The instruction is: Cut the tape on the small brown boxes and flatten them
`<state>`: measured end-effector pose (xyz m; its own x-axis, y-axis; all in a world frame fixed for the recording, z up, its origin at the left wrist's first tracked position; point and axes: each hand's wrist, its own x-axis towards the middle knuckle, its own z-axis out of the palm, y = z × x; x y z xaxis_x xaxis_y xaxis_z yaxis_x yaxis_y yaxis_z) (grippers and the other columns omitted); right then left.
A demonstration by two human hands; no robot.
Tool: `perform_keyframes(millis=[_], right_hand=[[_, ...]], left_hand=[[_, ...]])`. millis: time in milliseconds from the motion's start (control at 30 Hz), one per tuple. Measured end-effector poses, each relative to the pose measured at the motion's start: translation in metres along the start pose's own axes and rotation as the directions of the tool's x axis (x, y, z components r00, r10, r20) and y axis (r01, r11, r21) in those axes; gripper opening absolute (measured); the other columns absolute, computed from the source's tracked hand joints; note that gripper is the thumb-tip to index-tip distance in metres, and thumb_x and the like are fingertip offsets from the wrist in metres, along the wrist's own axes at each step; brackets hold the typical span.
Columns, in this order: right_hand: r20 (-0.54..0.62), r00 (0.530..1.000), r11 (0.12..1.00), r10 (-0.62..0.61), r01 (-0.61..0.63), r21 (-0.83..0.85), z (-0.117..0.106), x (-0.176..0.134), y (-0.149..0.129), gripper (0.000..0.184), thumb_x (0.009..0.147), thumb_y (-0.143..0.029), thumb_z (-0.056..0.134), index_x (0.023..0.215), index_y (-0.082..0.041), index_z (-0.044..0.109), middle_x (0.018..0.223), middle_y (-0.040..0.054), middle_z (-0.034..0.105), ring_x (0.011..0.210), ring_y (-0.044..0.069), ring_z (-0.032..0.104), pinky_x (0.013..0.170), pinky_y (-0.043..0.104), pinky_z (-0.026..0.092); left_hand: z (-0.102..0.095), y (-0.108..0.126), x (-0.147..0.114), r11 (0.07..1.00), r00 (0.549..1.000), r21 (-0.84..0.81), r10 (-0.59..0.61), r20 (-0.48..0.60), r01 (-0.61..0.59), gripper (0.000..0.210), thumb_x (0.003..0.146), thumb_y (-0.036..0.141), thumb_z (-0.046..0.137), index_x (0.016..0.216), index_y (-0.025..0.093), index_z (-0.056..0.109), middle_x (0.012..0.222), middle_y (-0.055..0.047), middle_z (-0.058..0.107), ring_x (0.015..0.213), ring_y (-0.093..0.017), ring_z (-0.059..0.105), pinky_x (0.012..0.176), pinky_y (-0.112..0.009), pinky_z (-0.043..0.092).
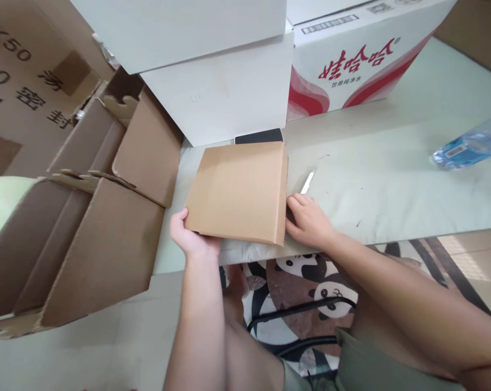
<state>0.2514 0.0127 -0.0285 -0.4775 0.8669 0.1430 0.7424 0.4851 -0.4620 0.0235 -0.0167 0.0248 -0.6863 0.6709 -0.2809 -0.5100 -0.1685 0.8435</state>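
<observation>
One cardboard box [237, 190]: left hand [193, 234] clasps its near-left corner; right hand [308, 221] curls loosely at its right side, hold unclear.

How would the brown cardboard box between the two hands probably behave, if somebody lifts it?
The brown cardboard box would probably stay fairly stiff, because its broad face looks flat and its edges nearly straight. It seems unlikely to roll, given its flat sides and squared corners. Its weight is uncertain, since the inside is hidden.

Both hands [311, 221] & forearms [200, 320] are bare, w/ grey-grn shorts [363, 363] worn.
</observation>
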Motion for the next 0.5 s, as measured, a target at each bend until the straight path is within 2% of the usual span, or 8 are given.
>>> perform_keyframes(millis=[267, 500], right_hand=[[-0.009, 1.000, 1.000, 0.012, -0.012, -0.009, 0.0010, -0.0004, -0.0017, 0.007, 0.087, -0.029, 0.045, 0.085, -0.022, 0.046, 0.090, 0.0123, 0.056, 0.082, 0.029, 0.050, 0.073, 0.042, 0.039], [-0.001, 1.000, 0.999, 0.031, -0.031, -0.022, 0.0014, -0.0001, -0.0024, 0.008, 0.087, -0.030, 0.045, 0.084, -0.023, 0.044, 0.090, 0.0122, 0.056, 0.083, 0.028, 0.050, 0.073, 0.043, 0.038]], left_hand=[[0.0017, 0.0011, -0.0023, 1.000, 1.000, 0.013, -0.013, -0.018, 0.014, 0.024, 0.067, 0.039, 0.054, 0.079, 0.020, 0.063, 0.086, -0.008, 0.068, 0.095, -0.028, 0.066, 0.074, -0.034, 0.051], [0.0036, 0.0016, -0.0036, 1.000, 0.999, -0.012, -0.016, -0.028, 0.016, 0.020, 0.067, 0.038, 0.055, 0.073, 0.020, 0.062, 0.084, -0.007, 0.067, 0.088, -0.024, 0.065, 0.070, -0.031, 0.050]])
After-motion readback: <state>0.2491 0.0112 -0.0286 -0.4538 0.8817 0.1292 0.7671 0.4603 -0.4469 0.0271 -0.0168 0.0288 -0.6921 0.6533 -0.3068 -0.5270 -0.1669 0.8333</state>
